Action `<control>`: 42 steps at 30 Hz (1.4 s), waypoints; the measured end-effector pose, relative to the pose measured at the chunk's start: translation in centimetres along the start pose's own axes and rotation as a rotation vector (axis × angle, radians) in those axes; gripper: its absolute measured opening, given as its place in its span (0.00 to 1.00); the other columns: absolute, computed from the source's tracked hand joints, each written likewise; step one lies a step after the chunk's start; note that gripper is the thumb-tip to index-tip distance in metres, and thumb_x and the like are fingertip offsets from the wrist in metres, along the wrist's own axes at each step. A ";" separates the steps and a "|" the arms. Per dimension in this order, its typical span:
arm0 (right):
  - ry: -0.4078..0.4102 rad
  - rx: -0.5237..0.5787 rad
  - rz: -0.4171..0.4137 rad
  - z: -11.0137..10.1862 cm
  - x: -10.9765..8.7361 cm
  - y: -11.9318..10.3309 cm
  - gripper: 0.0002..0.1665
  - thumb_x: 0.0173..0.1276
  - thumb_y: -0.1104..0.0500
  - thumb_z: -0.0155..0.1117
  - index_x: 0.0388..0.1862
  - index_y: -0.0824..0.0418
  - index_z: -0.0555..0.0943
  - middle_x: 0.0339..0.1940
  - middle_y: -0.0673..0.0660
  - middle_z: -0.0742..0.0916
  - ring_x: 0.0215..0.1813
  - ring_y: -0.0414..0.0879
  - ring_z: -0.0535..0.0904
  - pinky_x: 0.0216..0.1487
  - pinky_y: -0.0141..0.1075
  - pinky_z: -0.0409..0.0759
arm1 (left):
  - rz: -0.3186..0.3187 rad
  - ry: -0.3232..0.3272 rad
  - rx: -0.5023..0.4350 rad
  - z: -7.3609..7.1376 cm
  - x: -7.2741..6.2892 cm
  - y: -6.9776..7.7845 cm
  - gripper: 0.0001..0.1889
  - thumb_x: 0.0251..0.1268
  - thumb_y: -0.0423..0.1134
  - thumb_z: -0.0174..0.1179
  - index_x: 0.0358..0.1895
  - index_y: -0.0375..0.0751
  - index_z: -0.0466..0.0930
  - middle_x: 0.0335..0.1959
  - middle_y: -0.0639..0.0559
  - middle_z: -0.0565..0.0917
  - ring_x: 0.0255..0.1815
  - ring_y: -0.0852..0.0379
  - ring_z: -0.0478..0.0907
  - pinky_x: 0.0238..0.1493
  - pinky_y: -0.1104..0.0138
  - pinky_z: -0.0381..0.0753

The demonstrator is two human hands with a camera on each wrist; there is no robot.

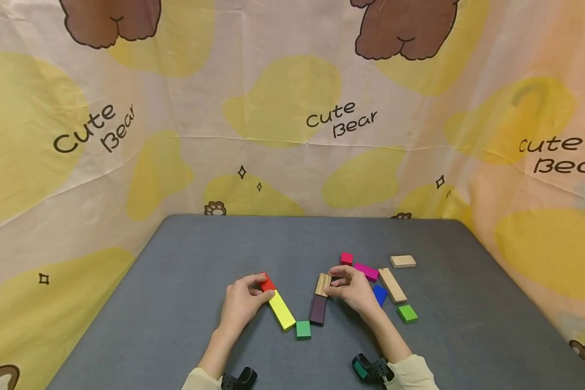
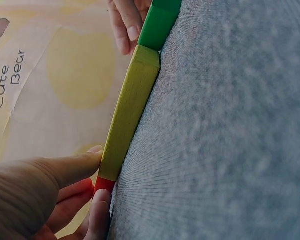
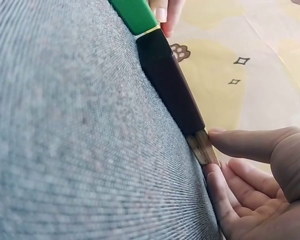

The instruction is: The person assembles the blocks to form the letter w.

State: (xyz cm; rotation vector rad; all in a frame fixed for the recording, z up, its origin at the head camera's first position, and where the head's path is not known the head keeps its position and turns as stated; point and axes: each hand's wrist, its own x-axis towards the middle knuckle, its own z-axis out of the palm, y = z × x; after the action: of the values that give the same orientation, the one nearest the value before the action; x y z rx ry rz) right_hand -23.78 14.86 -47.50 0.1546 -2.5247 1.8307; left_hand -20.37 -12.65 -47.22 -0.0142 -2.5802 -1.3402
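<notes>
In the head view, my left hand (image 1: 241, 303) holds the red block (image 1: 268, 283) at its far end, with the thumb at its seam with a long yellow block (image 1: 282, 311). The yellow block slants down to a green cube-like block (image 1: 303, 330). From there a dark purple block (image 1: 318, 310) runs away on the right, ending at a small natural-wood piece (image 1: 323, 284) with a line down its middle. My right hand (image 1: 353, 290) pinches that wooden piece between thumb and fingers, as the right wrist view also shows. Together the blocks form a V-like row lying on the table.
Right of my right hand lie a crimson block (image 1: 346, 259), a magenta block (image 1: 366, 272), a blue block (image 1: 380, 294), two natural-wood blocks (image 1: 392, 285) and a light green block (image 1: 407, 313). The grey table (image 1: 200, 244) ends at a printed cloth (image 1: 283, 108) behind.
</notes>
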 end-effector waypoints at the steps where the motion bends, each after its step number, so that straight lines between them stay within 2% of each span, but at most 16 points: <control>1: -0.003 0.001 0.000 0.0 0.0 0.0 0.26 0.52 0.70 0.78 0.51 0.67 0.81 0.47 0.57 0.85 0.40 0.49 0.80 0.38 0.37 0.81 | -0.001 0.001 0.001 0.0 0.0 0.0 0.22 0.51 0.37 0.76 0.52 0.39 0.86 0.44 0.47 0.86 0.26 0.63 0.80 0.25 0.65 0.75; 23: -0.053 0.039 -0.003 -0.2 -0.2 -0.2 0.26 0.53 0.70 0.77 0.53 0.67 0.81 0.48 0.58 0.85 0.42 0.50 0.80 0.38 0.35 0.80 | 0.002 0.001 -0.003 0.0 -0.2 0.1 0.22 0.51 0.37 0.76 0.52 0.38 0.86 0.43 0.47 0.86 0.26 0.63 0.79 0.24 0.65 0.74; 42: -0.052 0.036 0.008 -0.2 -0.1 -0.1 0.25 0.54 0.71 0.76 0.52 0.66 0.81 0.48 0.58 0.84 0.42 0.50 0.80 0.40 0.36 0.81 | -0.001 0.012 0.017 0.0 -0.1 0.1 0.21 0.51 0.37 0.76 0.51 0.39 0.86 0.44 0.47 0.86 0.27 0.63 0.79 0.25 0.65 0.75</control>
State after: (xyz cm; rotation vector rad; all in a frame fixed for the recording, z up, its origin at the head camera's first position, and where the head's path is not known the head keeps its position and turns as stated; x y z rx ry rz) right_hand -23.67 15.05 -47.36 0.1951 -2.5308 1.8999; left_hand -20.25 -12.55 -47.18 -0.0026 -2.5822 -1.3142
